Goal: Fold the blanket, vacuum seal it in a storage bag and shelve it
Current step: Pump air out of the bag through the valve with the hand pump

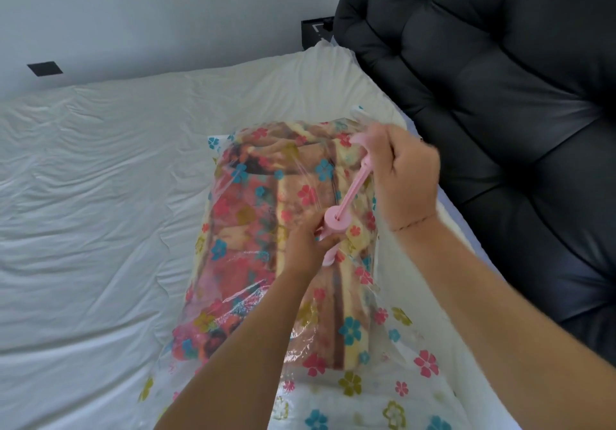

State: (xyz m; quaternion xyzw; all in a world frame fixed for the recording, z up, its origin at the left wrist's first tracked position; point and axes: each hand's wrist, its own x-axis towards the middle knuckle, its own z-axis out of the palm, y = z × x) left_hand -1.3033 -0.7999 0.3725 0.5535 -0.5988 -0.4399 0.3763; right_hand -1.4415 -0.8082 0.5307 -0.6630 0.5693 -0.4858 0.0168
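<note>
The folded blanket [266,229] lies inside the storage bag [416,363] on the bed [100,196], left hand [305,246] clamped round the pink pump [336,219], right hand [406,176] at one o'clock gripping its plunger, so emptying the air and shelving apparently remain.

We see a clear plastic storage bag [410,386] printed with small flowers in pink, teal blue and olive yellow. Through it shows a folded blanket [246,216] patterned in bright pink, cream and brown. A pastel pink plastic hand pump [338,218] is one plain shade throughout. The wrinkled bedsheet [100,179] is off-white. We find the padded headboard [500,79] plain black with a slight sheen. The wall [150,6] is pale grey and carries a flat black square plate [45,68]. A thin thread bracelet [413,222] is red.
</note>
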